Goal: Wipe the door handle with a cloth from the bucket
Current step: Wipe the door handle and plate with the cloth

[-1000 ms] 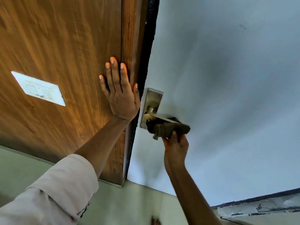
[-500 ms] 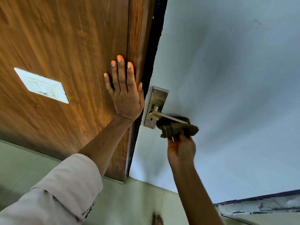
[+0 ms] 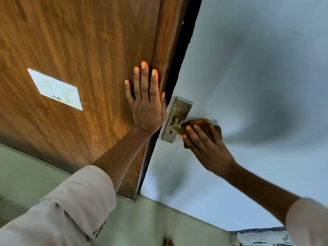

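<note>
Wiping stroke in progress. The right hand (image 3: 207, 148), which half a second earlier gripped the cloth (image 3: 202, 125) from beneath the lever, has come over the top: its fingers (image 3: 197, 134) now curl closed around the brown cloth, wrapping it over the door handle (image 3: 174, 126), whose lever is hidden beneath. Only the handle's neck and the backplate (image 3: 179, 112) show. The left hand (image 3: 147, 107) remains flat, fingers spread and holding nothing, against the wooden panel (image 3: 88, 59). The upper surface is probably being cleaned next. No bucket is visible.
</note>
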